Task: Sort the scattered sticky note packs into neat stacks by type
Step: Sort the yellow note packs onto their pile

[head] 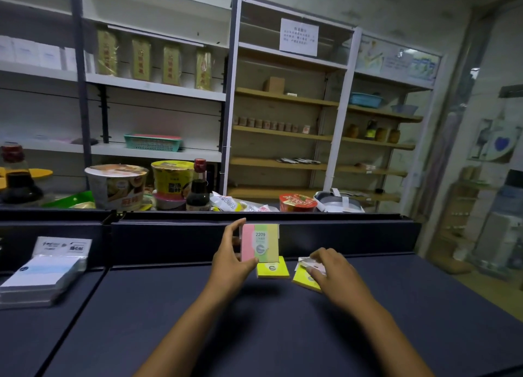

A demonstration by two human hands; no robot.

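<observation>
A storeroom lined with metal shelving surrounds a dark blue counter (254,320). At its far left edge sits a stack of white wrapped card packs (42,277). Near the far edge, the left hand (230,259) pinches a pink, green and yellow striped sticky note pack (260,243) upright, above 1 flat yellow sticky note pack (272,270). The right hand (329,267) curls over a small white-wrapped pack (310,263) lying on a second yellow pack (305,282). Sorting looks midway; next, the striped pack probably needs its own spot.
</observation>
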